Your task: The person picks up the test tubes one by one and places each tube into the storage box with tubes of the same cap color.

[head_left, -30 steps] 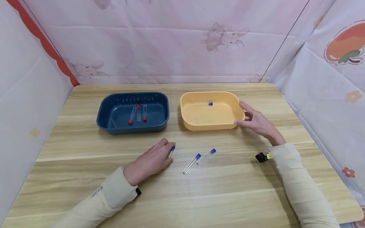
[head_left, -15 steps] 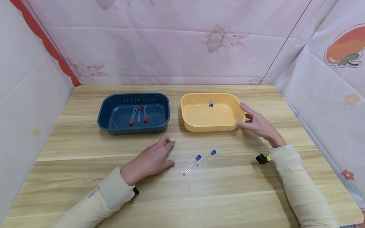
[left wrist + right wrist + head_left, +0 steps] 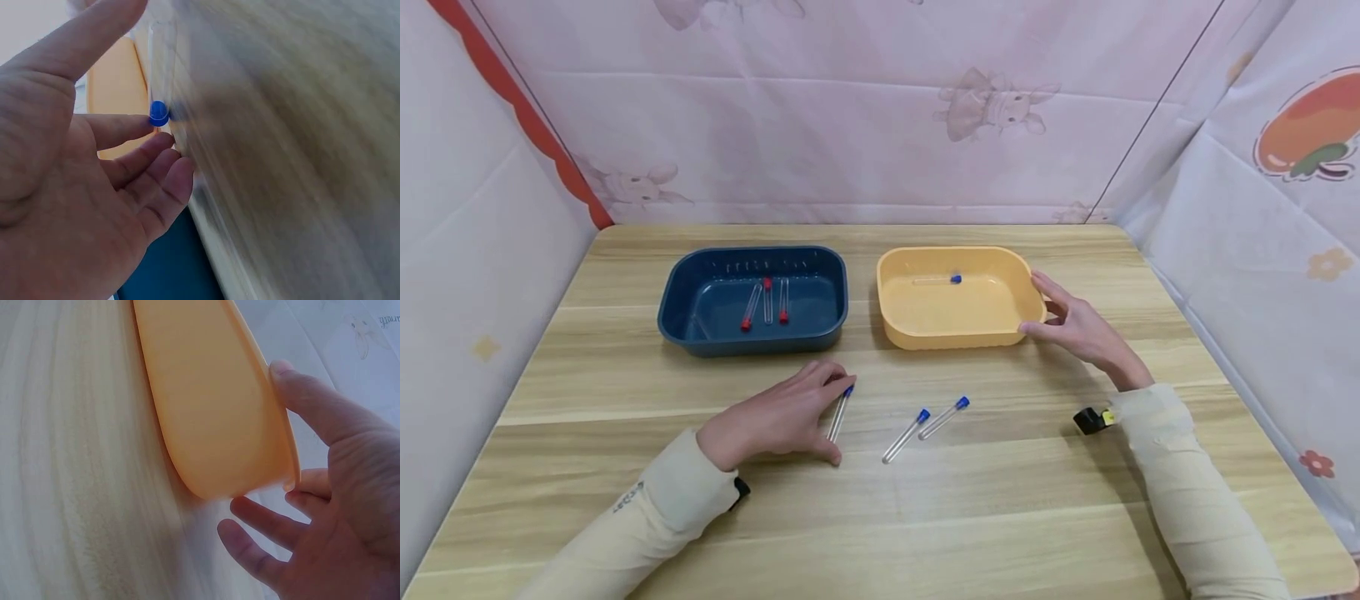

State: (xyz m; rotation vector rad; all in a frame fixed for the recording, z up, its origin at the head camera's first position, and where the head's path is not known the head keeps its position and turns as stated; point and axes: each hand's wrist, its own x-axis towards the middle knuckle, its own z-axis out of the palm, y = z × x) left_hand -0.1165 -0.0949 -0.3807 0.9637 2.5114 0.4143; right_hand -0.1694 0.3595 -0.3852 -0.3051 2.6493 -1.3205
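Our left grip (image 3: 778,421) spreads wide, index fingertip (image 3: 139,127) touching the blue-capped tube (image 3: 840,415), roughly midway between side edges of the counter (image 3: 1000,508); our right grip (image 3: 1080,333) holds the yellow bin (image 3: 958,342). Only the head view shows us red-capped tubes (image 3: 768,307).

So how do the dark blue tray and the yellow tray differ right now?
The dark blue tray holds three red-capped tubes; the yellow tray holds one blue-capped tube. In the dark blue tray the tubes lie roughly front to back, while the yellow tray's tube lies lengthwise. The right hand touches the yellow tray, not the dark blue tray. Both are open-topped with rounded corners.
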